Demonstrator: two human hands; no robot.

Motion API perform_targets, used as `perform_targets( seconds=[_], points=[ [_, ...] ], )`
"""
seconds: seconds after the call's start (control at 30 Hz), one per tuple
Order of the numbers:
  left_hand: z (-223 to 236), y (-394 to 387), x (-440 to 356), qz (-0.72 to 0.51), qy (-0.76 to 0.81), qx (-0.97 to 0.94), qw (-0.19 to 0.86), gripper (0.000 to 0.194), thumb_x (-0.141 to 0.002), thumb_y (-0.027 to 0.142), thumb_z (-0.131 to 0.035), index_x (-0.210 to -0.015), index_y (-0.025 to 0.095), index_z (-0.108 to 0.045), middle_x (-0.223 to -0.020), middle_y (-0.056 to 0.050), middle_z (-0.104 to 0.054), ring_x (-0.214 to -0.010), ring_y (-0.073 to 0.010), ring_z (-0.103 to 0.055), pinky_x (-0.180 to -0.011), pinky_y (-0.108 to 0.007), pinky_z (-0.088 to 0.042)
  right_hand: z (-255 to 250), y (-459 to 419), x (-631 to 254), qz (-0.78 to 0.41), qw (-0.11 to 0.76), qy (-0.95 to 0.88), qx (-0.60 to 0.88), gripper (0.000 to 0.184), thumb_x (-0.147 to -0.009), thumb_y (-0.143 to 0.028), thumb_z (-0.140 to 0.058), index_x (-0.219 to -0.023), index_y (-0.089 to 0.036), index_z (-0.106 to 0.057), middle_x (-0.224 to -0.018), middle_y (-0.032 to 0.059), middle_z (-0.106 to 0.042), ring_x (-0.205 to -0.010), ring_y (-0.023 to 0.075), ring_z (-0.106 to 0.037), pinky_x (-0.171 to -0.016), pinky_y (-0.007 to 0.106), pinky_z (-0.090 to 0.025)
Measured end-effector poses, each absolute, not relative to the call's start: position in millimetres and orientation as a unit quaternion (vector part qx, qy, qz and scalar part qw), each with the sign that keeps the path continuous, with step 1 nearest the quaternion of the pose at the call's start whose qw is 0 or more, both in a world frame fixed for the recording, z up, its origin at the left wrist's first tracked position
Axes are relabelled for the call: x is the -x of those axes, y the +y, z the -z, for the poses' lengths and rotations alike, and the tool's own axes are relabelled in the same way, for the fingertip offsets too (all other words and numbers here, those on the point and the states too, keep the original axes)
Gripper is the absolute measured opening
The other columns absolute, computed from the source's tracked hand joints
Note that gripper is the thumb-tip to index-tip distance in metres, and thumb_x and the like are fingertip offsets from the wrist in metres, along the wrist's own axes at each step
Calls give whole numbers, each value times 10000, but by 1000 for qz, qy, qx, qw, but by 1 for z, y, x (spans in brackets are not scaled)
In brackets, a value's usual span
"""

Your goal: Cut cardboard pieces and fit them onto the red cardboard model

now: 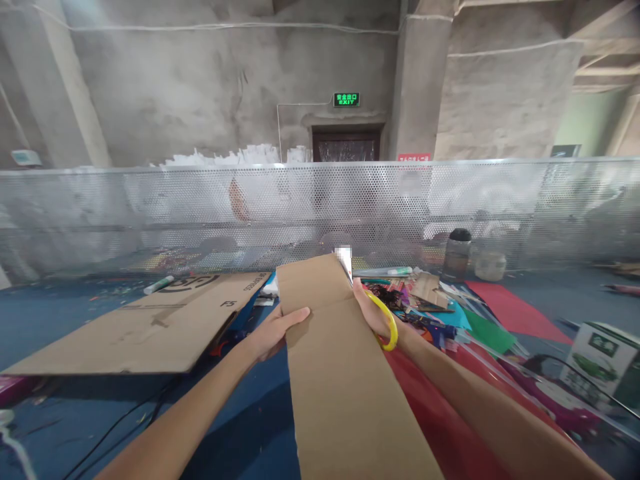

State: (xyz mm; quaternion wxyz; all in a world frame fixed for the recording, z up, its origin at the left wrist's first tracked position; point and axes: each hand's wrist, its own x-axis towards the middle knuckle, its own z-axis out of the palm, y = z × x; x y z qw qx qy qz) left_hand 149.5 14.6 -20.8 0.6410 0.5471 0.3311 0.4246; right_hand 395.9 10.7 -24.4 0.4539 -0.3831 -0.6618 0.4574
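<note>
A long strip of brown cardboard (340, 380) stands tilted in front of me, its near end running out of the bottom of the view. My left hand (273, 332) is closed on its left edge, thumb on the face towards me and fingers behind. At the right edge, near the far end, my right hand (371, 312) holds scissors (392, 333) with yellow handles. Their pale blades reach up beside the cardboard's upper right edge; whether they touch or bite into it I cannot tell. Most of the right fingers are hidden.
A large flat cardboard sheet (140, 327) lies left on the blue table (240, 427), a glue stick (159, 285) on its far edge. Right are a glue gun (433, 328), red sheets (515, 310), a bottle (457, 255), a jar (490, 265) and a box (597, 363). A perforated metal screen (200, 207) stands behind.
</note>
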Motion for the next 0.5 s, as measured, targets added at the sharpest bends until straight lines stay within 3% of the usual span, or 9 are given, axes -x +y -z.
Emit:
perform_targets(
  seconds=[0.1, 0.27, 0.43, 0.5],
  points=[
    [22, 15, -150, -426, 327, -547, 642, 554, -724, 399, -876, -1187, 184, -662, -1128, -125, -771, -1017, -292, -743, -861, -381, -599, 27, 10, -392, -496, 501, -616, 352, 713, -929, -775, -372, -1245, -233, -711, -1062, 83, -779, -1037, 334, -721, -908, 476, -552],
    [19, 17, -150, -426, 336, -541, 643, 542, -711, 422, -881, -1147, 184, -666, -1119, -130, -772, -1004, -301, -745, -825, -381, -602, 20, 4, -382, -557, 503, -568, 337, 688, -927, -769, -397, -1245, -247, -713, -1028, 85, -789, -1050, 335, -728, -932, 496, -557],
    [19, 15, -150, -422, 334, -554, 635, 535, -737, 415, -865, -1171, 181, -659, -1131, -138, -768, -1044, -304, -736, -868, -392, -592, 14, 4, -378, -611, 503, -512, 335, 811, -974, -760, -174, -1200, -192, -707, -858, 98, -775, -898, 295, -759, -828, 450, -595],
    [19, 16, -150, -421, 340, -550, 636, 536, -748, 403, -857, -1189, 182, -647, -1123, -135, -771, -1023, -301, -743, -865, -401, -594, 15, 9, -382, -605, 504, -513, 341, 811, -964, -778, -172, -1106, -191, -713, -733, 77, -737, -735, 264, -745, -712, 400, -601]
  ],
)
